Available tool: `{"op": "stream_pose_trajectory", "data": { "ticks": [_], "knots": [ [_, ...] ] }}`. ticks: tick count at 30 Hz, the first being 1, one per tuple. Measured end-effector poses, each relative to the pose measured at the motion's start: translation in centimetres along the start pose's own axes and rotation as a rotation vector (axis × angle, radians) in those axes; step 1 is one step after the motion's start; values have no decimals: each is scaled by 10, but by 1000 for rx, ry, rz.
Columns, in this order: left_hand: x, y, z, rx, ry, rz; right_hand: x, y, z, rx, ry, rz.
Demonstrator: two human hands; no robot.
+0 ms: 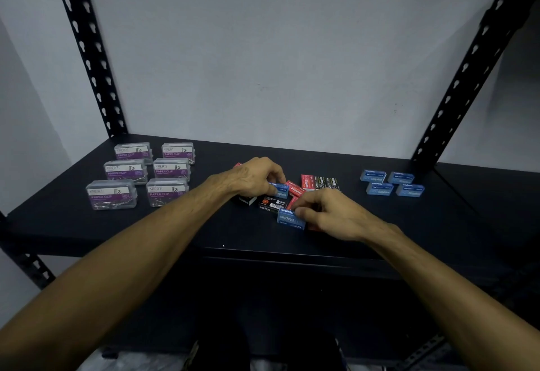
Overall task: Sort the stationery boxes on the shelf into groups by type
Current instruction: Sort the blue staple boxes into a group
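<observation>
A mixed pile of small staple boxes, red (pixel 295 188), black (pixel 271 203) and blue, lies mid-shelf. My left hand (pixel 254 176) rests over the pile's left side, fingers closed on a blue staples box (pixel 280 191). My right hand (pixel 330 213) pinches another blue staples box (pixel 290 218) at the pile's front. Several clear paper clip boxes (pixel 168 191) with purple labels stand grouped at the left. A group of several blue staples boxes (pixel 391 185) sits at the right.
The black shelf board (pixel 146 230) has a front edge close to my forearms. Black perforated uprights stand at the back left (pixel 87 49) and back right (pixel 467 61). A grey wall closes the back.
</observation>
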State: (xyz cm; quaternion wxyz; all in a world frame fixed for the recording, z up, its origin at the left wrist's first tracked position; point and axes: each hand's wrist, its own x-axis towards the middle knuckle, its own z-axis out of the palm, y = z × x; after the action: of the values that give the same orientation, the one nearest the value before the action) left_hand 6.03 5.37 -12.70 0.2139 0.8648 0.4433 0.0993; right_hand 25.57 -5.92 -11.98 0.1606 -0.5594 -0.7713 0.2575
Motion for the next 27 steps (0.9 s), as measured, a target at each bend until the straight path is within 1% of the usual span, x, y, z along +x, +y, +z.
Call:
{"op": "stream_pose_trajectory", "data": {
  "ticks": [2, 7, 12, 15, 19, 27],
  "knots": [
    [1, 0, 0, -2, -10, 3, 1, 0, -1, -14, -19, 1],
    [0, 1, 0, 26, -5, 16, 4, 1, 1, -154, -47, -20],
    [-1, 3, 0, 34, -16, 11, 3, -2, 1, -174, -39, -30],
    [-2, 4, 0, 30, -7, 9, 0, -5, -3, -148, -14, -32],
    [-4, 5, 0, 26, 1, 8, 0, -8, -8, -113, 58, -59],
    [-5, 6, 0, 47, -5, 9, 9, -11, 6, 24, 89, -83]
  ]
}}
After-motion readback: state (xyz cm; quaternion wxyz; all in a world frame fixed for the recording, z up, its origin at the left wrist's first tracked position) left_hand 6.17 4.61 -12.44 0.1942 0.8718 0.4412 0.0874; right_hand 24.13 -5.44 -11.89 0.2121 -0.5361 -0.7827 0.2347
